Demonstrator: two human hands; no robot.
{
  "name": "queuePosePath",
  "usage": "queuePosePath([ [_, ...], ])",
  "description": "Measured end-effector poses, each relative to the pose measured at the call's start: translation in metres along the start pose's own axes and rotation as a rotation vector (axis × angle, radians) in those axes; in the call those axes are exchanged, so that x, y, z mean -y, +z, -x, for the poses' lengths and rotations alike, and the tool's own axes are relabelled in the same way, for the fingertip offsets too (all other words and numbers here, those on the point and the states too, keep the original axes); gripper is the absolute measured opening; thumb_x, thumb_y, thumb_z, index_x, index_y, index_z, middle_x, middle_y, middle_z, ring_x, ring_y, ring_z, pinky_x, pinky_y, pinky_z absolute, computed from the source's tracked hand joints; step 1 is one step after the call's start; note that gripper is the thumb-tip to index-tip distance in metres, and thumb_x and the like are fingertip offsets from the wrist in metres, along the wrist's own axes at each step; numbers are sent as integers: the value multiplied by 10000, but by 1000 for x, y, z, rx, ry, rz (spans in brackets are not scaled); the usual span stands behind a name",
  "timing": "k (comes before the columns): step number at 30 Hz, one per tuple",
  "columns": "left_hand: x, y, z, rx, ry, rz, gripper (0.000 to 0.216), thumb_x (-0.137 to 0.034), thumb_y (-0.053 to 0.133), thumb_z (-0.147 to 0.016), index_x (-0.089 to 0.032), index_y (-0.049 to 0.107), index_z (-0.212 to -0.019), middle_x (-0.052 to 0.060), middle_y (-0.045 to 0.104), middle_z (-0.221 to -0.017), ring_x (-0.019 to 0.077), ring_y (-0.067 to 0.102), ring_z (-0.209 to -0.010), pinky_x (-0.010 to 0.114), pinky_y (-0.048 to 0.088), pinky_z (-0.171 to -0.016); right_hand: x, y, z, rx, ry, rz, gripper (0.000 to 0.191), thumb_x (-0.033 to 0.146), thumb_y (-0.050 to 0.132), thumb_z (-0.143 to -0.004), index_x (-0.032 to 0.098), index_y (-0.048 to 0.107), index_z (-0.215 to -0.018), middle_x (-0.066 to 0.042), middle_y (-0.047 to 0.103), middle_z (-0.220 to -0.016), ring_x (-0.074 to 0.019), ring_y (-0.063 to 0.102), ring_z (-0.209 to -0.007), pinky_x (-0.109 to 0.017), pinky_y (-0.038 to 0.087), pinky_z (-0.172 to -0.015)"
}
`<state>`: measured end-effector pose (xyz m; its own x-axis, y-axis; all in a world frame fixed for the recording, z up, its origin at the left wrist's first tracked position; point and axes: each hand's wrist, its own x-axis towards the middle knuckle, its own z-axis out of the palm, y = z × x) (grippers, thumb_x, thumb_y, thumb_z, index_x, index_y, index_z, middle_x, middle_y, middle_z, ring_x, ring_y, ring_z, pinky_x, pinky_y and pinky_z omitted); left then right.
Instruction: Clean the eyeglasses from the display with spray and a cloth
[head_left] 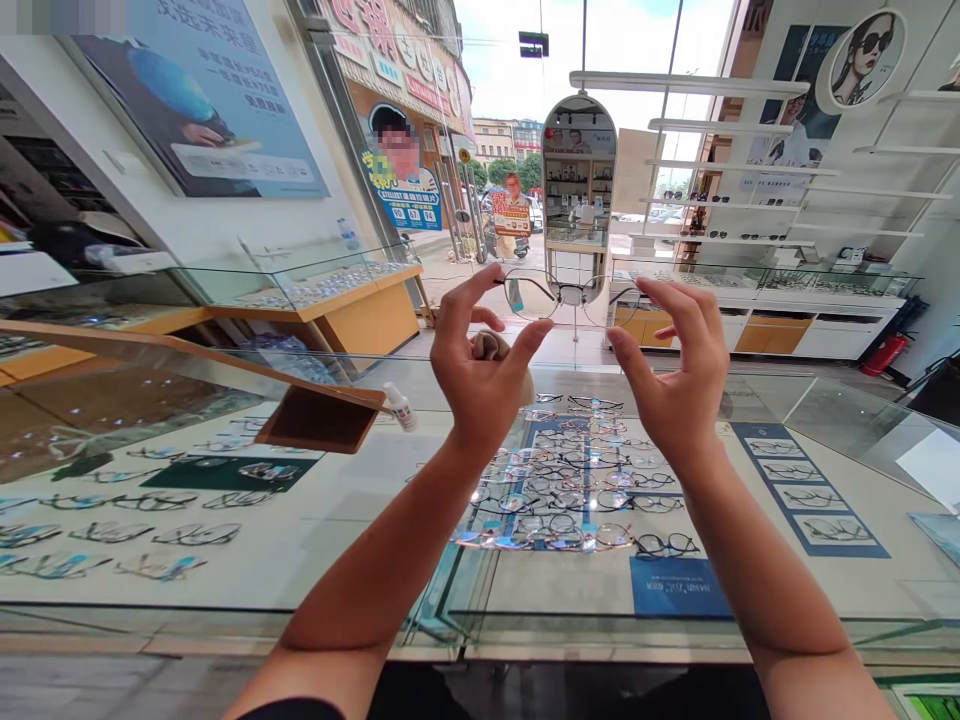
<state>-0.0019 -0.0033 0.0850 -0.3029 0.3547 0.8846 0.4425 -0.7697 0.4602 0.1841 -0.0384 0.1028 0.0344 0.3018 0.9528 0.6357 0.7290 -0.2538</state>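
Both my hands are raised above a glass display counter (247, 560), holding up a thin-rimmed pair of glasses (570, 294) between them. My left hand (480, 370) pinches the left side of the frame with thumb and forefinger, and a small tan cloth (491, 346) is tucked in its palm. My right hand (675, 375) grips the right side of the frame near the temple with curled fingers. The lenses are level with an oval countertop mirror (578, 150) behind them.
Rows of glasses (570, 490) lie under the counter glass below my hands. A small white spray bottle (399, 406) and a brown wooden tray (319, 420) sit to the left. More glass showcases and wall shelves stand beyond, along with a red fire extinguisher (886, 352) at right.
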Motion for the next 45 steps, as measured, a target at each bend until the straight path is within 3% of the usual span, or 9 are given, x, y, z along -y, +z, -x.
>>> queuePosePath([
  [6,6,0,0,10,36,-46,502,-554,805,-884,-294,658,-1287,64,720,-1323,150,622,-783,283,402,-532,2,1,2,-21,3,17,345,369,658,-981,325,636,-1323,-104,689,-1255,-318,640,-1213,-539,597,-964],
  [15,6,-2,-2,31,28,-61,508,-565,816,-869,-273,654,-1252,78,730,-1297,152,659,-792,284,450,-557,6,3,4,-67,-9,52,371,364,689,-975,316,570,-1324,-107,707,-1231,-289,691,-1135,-467,633,-805],
  [28,10,2,-1,-33,58,-70,508,-581,770,-906,-312,615,-1309,56,718,-1347,168,661,-814,307,482,-582,7,5,9,-49,-13,-22,406,360,576,-1018,355,591,-1424,-117,633,-1389,-373,564,-1391,-630,593,-1010],
  [33,5,2,-1,-97,68,17,517,-581,825,-855,-320,633,-1258,60,733,-1298,169,623,-757,323,458,-574,7,5,8,-85,-25,-45,369,337,599,-1012,342,641,-1379,-101,665,-1356,-340,604,-1353,-562,622,-953],
  [37,6,4,0,-173,127,33,553,-590,861,-809,-300,634,-1222,66,717,-1251,164,591,-743,315,412,-565,3,7,4,-97,122,-234,269,346,640,-997,327,715,-1255,-58,730,-1319,-258,683,-1249,-420,628,-876],
  [41,11,4,2,-173,168,43,585,-570,870,-803,-297,623,-1258,76,663,-1304,180,621,-825,299,380,-578,-3,8,2,-68,305,-440,230,386,657,-986,316,753,-1183,-43,778,-1246,-232,724,-1177,-401,606,-905],
  [45,13,4,3,-160,176,85,582,-534,883,-803,-305,628,-1273,72,655,-1305,181,623,-840,292,374,-583,-6,7,0,-47,367,-491,212,416,663,-983,316,771,-1135,-36,793,-1204,-224,742,-1112,-377,604,-830],
])
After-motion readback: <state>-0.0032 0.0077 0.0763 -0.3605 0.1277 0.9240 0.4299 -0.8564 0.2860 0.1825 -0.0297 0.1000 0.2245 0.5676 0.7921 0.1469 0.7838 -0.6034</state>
